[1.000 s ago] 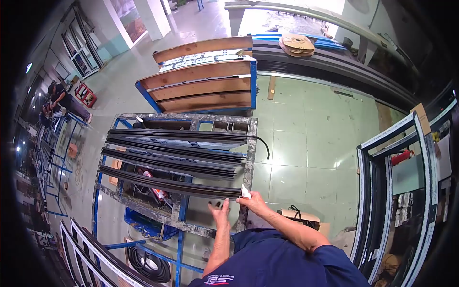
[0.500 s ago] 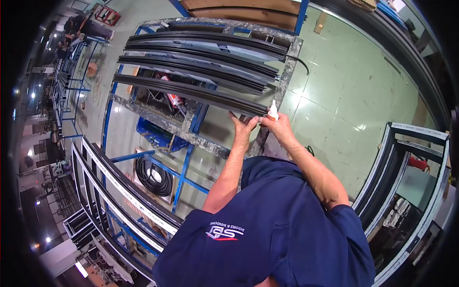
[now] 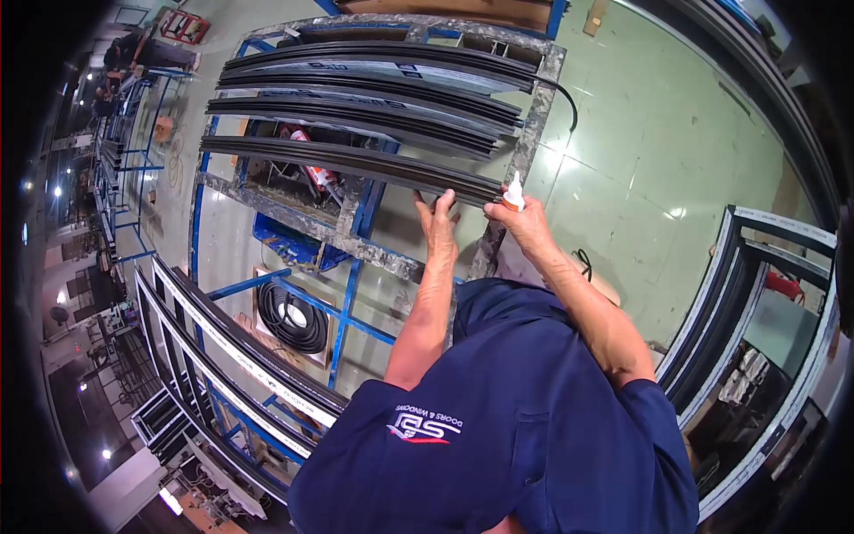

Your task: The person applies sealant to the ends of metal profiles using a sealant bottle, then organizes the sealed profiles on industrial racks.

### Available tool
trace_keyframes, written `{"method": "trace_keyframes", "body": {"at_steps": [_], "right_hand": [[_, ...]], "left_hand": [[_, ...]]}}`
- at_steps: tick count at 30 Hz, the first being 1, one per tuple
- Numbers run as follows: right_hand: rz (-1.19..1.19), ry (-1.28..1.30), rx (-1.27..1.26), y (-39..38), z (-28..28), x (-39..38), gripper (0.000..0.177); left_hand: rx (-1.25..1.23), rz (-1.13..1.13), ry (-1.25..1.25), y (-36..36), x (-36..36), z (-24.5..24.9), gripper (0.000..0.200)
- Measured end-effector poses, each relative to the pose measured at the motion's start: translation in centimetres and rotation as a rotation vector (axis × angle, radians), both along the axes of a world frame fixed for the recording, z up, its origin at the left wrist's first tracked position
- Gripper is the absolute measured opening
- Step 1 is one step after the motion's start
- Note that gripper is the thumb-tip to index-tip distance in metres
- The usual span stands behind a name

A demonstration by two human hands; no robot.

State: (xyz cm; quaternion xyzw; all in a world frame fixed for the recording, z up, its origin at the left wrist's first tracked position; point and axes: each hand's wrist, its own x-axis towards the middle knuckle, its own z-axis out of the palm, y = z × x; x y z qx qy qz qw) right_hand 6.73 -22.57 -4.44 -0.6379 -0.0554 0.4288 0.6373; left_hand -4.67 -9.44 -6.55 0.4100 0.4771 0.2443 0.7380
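Several long dark profiles lie side by side across a blue-framed rack. At the nearest dark profile (image 3: 347, 164), my left hand (image 3: 439, 222) touches the edge near its right end, with the fingers apart. My right hand (image 3: 525, 222) is closed round a small white bottle (image 3: 513, 192) with an orange base and an upright nozzle, beside the tip of that profile. Its thumb and finger are close to the profile's end.
The rack's worn edge (image 3: 400, 263) runs beneath the profiles. A red-and-white object (image 3: 318, 169) lies inside the rack. Below are a coiled black strip (image 3: 292, 316) and long white-taped frames (image 3: 258, 360). Another frame (image 3: 783, 227) stands at right. People are at the far upper left.
My left hand has moved left along the profile, away from my right hand, and its fingers have spread. My right hand still holds the bottle at the profile's end.
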Motion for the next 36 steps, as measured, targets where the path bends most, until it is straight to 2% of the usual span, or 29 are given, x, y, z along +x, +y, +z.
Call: {"method": "trace_keyframes", "body": {"at_steps": [3, 6, 7, 11, 15, 18, 19, 26, 30, 34, 36], "right_hand": [[-0.022, 0.036, 0.02, -0.1, 0.4, -0.2, 0.056], [-0.033, -0.017, 0.002, 0.0, 0.0, -0.3, 0.053], [-0.023, -0.015, 0.001, 0.0, -0.2, -0.2, 0.054], [0.0, 0.02, 0.013, 0.0, 0.6, -0.1, 0.055], [0.022, 0.041, 0.014, -0.4, 0.2, 0.0, 0.052], [-0.147, 0.402, 0.268, -1.1, -0.6, -0.2, 0.046], [-0.149, 0.537, 0.304, -1.8, -1.6, 0.0, 0.039], [-0.086, 0.569, 0.366, -1.1, -3.7, -1.1, 0.03], [-0.081, 0.659, 0.411, -1.0, -2.9, -1.4, 0.024], [-0.109, 0.825, 0.482, -1.2, -5.9, -1.6, 0.021], [-0.133, 0.881, 0.471, -1.2, -5.5, -1.6, 0.021]], "left_hand": [[-0.2, 0.118, -0.067, 1.4, -0.7, -0.8, 0.118], [-0.221, 0.067, -0.183, 3.3, -1.2, -1.3, 0.122], [-0.199, 0.133, -0.137, 3.0, -0.8, -1.3, 0.121], [-0.084, 0.075, -0.169, 1.9, -0.4, 0.1, 0.12], [0.229, -0.093, -0.179, 0.1, 0.0, -2.1, 0.127], [0.195, -0.065, -0.21, -0.4, 0.2, -2.3, 0.128], [0.138, -0.029, -0.209, -0.4, 0.3, -2.5, 0.116], [0.106, -0.084, -0.216, -0.1, 0.3, -1.5, 0.112], [0.145, -0.132, -0.203, -0.2, 0.3, -0.7, 0.111], [0.192, -0.134, -0.214, -0.5, 0.5, -0.4, 0.111], [0.197, -0.125, -0.212, -0.6, 0.7, -0.1, 0.115]]}}
